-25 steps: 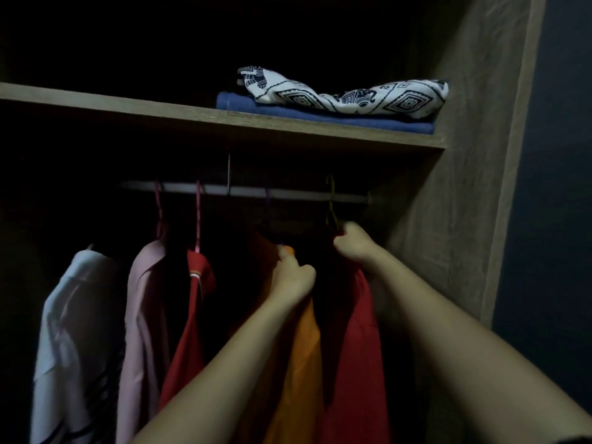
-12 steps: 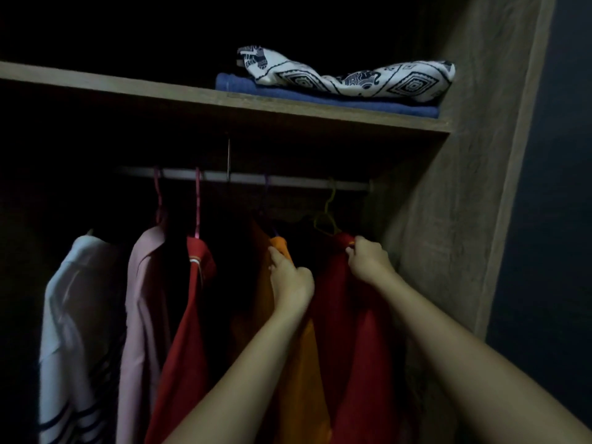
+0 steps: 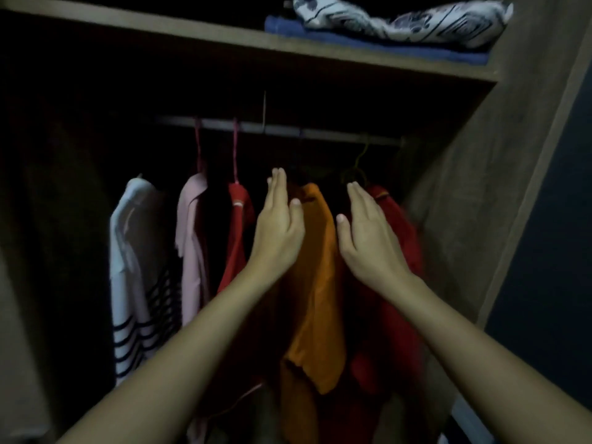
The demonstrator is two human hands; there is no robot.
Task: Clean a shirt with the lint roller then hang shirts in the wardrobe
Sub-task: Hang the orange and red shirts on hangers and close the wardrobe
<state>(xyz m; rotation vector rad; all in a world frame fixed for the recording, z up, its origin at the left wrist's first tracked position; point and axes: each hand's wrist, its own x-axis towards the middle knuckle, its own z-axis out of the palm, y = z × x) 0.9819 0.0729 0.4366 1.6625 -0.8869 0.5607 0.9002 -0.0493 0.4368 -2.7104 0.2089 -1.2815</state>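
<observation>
Single head view: your camera faces forward into the wardrobe [image 3: 474,193], close behind your raised left hand [image 3: 278,229] and right hand [image 3: 368,238]; rail [image 3: 333,135] and shelf [image 3: 224,35] lie above them.

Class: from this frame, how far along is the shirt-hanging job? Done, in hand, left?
Done: the orange shirt and right-hand red shirt hang from the rail with three others. In hand: nothing; the left hand and right hand are open, flanking the orange shirt. Left: no unhung shirt or lint roller shows, so probably little.
</observation>
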